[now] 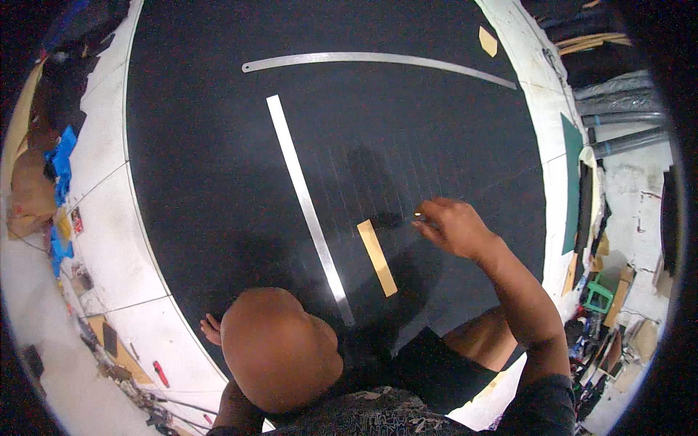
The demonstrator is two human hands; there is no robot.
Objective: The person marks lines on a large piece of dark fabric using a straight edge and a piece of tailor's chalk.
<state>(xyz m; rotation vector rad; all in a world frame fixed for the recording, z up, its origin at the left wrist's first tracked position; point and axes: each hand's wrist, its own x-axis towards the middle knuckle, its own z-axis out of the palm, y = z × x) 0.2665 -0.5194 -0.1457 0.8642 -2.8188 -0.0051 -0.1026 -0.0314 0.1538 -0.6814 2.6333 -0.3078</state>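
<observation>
A large black sheet (218,182) lies spread in front of me, with several thin pale lines on its middle. Over the right end of these lines, my right hand (454,227) is closed in a pinch on a small thin thing with a pale tip (417,215); its kind is hard to make out. Left of that hand lie a short tan strip (376,258) and a long metal ruler (305,196), both slanting. My left hand (210,329) rests by the sheet's left edge, fingers out, holding nothing visible; my bent knee (273,349) hides the rest of it.
Another metal ruler (378,58) lies across the far part of the sheet, near a small tan piece (488,42). White floor tiles (116,218) border the sheet. A red-handled tool (161,373) lies at left; a green stool (599,293) and clutter stand at right.
</observation>
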